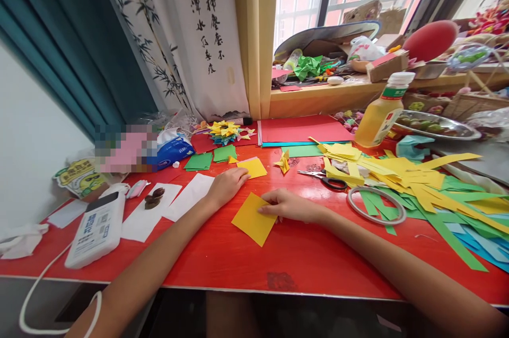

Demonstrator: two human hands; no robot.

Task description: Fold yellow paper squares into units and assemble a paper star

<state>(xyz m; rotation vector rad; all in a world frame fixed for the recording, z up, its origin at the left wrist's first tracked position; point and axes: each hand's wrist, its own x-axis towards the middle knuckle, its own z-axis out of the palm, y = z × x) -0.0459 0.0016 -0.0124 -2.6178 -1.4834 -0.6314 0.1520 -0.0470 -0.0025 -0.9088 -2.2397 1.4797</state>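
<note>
The fingertips (pixel 265 209) of the right hand (pixel 292 205) lie close together and nearly flat. They press down on the upper right edge of a yellow paper square (pixel 250 221) without pinching it. The square lies flat on the red table (pixel 238 258), down and to the left of the scissors (pixel 324 179), turned so one corner points toward the person.

It looks to be thin craft paper: very light, limp, easy to crease or tear, and likely to slide on the glossy tabletop. It is probably best held by an edge or corner, or pinned under flat fingers as it is here.

The left hand (pixel 227 185) rests palm down, well to the left of the scissors. Its fingers are stretched out side by side and hold nothing. Their tips touch the near edge of a smaller yellow piece (pixel 254 167).

A small folded yellow figure (pixel 283 162) stands just left of the scissors, with green squares (pixel 199 162) farther left. Just right of the scissors lies a ring of tape (pixel 376 205). A heap of yellow and green strips (pixel 417 179) spreads beyond it, and a bottle of yellow liquid (pixel 382 112) stands up and to the right.
</note>
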